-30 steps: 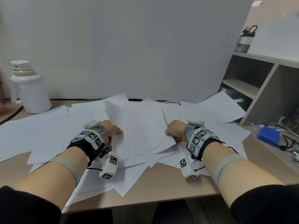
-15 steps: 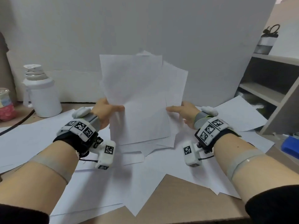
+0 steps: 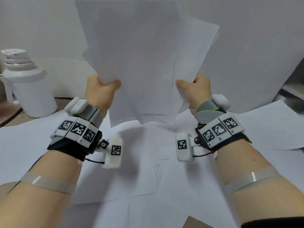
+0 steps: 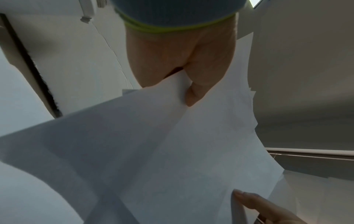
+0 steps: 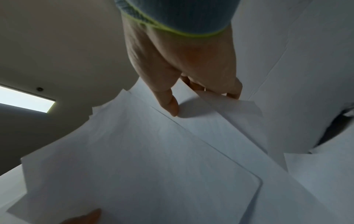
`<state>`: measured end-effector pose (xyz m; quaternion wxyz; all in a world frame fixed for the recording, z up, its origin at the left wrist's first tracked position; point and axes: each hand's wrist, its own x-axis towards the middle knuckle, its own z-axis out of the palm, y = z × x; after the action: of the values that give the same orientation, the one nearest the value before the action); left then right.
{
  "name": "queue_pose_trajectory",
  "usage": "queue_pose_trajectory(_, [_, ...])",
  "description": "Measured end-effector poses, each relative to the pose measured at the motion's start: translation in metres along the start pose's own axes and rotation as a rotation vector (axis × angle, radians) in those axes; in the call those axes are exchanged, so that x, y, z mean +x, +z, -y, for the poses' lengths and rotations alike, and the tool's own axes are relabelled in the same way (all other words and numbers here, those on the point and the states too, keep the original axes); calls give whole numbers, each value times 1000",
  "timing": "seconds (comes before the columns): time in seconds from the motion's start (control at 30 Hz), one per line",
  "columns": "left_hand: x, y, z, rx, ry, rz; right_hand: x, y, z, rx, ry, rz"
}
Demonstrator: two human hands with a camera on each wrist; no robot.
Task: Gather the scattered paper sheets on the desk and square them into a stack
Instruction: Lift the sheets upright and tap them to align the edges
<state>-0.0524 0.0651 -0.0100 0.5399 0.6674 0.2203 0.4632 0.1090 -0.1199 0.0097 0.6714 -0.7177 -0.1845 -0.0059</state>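
Left hand (image 3: 100, 89) & right hand (image 3: 195, 91) each pinch a side of the uneven bundle of white paper sheets (image 3: 148, 63), upright mid-frame, prob. to tap edges square on the sheet-strewn brown wooden desk (image 3: 195, 222).

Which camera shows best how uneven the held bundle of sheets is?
The head view: the held bundle appears whole between the left hand and right hand, sheets fanned with corners askew. The left and right wrist views show only the parts near each thumb.
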Motion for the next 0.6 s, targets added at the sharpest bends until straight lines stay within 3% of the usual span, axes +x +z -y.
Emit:
queue_pose_trajectory(0.3, [2, 0, 24, -75, 26, 26, -7, 3, -18, -16, -141, 51])
queue_pose_trajectory(0.6, [1, -9, 21, -220, 95, 62, -24, -3, -19, 8, -189, 90])
